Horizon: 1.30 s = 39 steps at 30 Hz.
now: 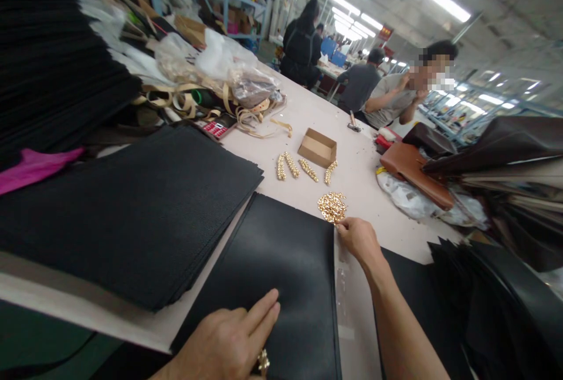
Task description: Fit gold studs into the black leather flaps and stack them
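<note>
Across the lower middle lies a stack of smooth black leather sheets [285, 251]. Over it is my left hand [224, 339], index and middle fingers stretched across the top sheet, while several small gold metal pieces [263, 362] show beneath, held in the curled part of the hand. My right hand [358, 238] is at the far right corner of the stack, its thumb and forefinger pinched together at the edge of a loose pile of small gold fittings [332, 206]. Whatever sits between those fingertips is too small to make out.
Behind the pile stand rows of gold fittings [288, 166] and an open cardboard box [317, 146]. A larger black sheet stack [132, 210] lies left. Brown leather pieces [416, 175] and dark sheets [497, 304] crowd the right. A person [396, 95] sits across the table.
</note>
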Motion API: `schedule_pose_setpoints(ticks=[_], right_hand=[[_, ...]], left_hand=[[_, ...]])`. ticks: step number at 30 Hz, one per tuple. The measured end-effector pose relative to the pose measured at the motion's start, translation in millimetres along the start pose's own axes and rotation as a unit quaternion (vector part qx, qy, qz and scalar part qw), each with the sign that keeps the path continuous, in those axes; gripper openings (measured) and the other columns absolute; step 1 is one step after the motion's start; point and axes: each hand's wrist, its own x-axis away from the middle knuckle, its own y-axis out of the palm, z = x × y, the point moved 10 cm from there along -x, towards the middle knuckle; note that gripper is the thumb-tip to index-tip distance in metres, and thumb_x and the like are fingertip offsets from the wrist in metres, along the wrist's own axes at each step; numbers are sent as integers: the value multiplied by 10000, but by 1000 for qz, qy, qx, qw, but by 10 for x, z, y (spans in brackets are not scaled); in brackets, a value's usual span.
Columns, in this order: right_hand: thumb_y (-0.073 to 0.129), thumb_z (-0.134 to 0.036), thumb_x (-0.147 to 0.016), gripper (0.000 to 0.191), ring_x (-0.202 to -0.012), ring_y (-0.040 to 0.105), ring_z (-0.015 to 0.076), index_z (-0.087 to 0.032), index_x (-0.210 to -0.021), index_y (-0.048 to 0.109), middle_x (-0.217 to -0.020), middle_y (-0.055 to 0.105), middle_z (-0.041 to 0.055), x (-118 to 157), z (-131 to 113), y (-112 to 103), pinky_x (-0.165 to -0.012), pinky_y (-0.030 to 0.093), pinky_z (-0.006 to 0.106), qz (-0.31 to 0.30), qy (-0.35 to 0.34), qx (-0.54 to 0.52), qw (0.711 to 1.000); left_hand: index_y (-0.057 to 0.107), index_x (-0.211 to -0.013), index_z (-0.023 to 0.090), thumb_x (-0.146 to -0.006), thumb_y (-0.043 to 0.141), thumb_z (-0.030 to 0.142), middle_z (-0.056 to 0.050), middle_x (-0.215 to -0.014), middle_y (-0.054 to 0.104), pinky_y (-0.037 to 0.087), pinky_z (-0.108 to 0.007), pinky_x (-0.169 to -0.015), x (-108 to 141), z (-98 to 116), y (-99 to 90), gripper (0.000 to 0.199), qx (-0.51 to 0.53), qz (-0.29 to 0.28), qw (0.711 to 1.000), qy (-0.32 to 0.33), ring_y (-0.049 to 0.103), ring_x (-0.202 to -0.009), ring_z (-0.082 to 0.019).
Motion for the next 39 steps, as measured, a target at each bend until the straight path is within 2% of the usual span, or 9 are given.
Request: schedule_pose_setpoints(ticks=[3, 6, 12, 15, 20, 24, 27, 31, 39], right_hand=[[544, -214, -858, 251, -852, 724, 241, -183, -822, 790, -860, 782, 134, -86, -67, 0, -709, 448, 276, -22, 3, 49, 999], [555, -147, -818, 226, -880, 722, 279, -120, -852, 778, -908, 765, 207, -132, -130, 2, -724, 457, 303, -23, 7, 87, 996], [475, -169, -894, 295, -946, 704, 332, -41, -966, 730, -961, 725, 288, -104, -142, 43, -825, 472, 381, 0, 13, 90, 996], [435, -214, -929, 332, -983, 686, 338, -39, -990, 711, -982, 718, 280, -22, -103, -1, -874, 463, 417, 12, -4, 49, 999], [482, -430, -946, 386, -787, 708, 238, -127, -1028, 707, -872, 745, 120, 518, -321, 67, -726, 539, 349, -24, -51, -110, 992], [602, -536, -885, 393, -667, 673, 189, -171, -983, 708, -788, 722, 48, 1208, -781, 345, -617, 540, 306, -136, -76, -340, 927], [581, -435, -921, 263, -743, 676, 199, -210, -953, 713, -823, 729, 38, 1490, -1053, 362, -695, 519, 316, -138, -120, -292, 939], [550, -341, -937, 190, -883, 686, 215, -222, -949, 698, -940, 741, 48, 1548, -1222, 309, -796, 497, 325, -123, -165, -229, 951], [517, -342, -944, 201, -762, 654, 213, -235, -919, 684, -858, 727, 34, 1513, -1305, 322, -695, 458, 315, -136, -174, -163, 962]], left_hand=[[500, -1443, 131, -736, 727, 307, -165, -1568, 350, 613, -389, -787, 3, 20, 44, 763, -4, -17, 1000, 11, 716, -947, -289], [491, -1444, 112, -765, 733, 334, -180, -1570, 344, 612, -393, -772, 8, 55, -37, 755, -3, -12, 1000, 22, 717, -935, -287], [537, -1382, 101, -858, 653, 334, -155, -1513, 477, 586, -374, -747, 80, 126, -321, 585, -3, 42, 999, 25, 702, -903, -250], [544, -1363, 78, -883, 613, 358, -164, -1484, 514, 566, -382, -703, 128, 166, -383, 559, -15, 84, 996, 36, 689, -849, -244], [574, -1294, 70, -891, 583, 364, -150, -1383, 604, 526, -366, -637, 170, 196, -410, 500, -25, 140, 988, 54, 665, -789, -224], [604, -1211, 102, -896, 571, 359, -126, -1219, 669, 487, -360, -597, 182, 184, -434, 409, -25, 161, 985, 56, 636, -745, -215], [623, -1116, 129, -909, 554, 344, -88, -1053, 680, 450, -353, -559, 191, 190, -447, 307, -17, 170, 983, 63, 609, -710, -206], [621, -1029, 133, -907, 565, 319, -59, -928, 653, 431, -353, -534, 207, 194, -469, 230, -12, 190, 980, 66, 590, -690, -204], [620, -1068, 131, -898, 589, 352, -67, -956, 655, 420, -344, -531, 209, 177, -444, 280, 1, 191, 979, 64, 593, -698, -200]])
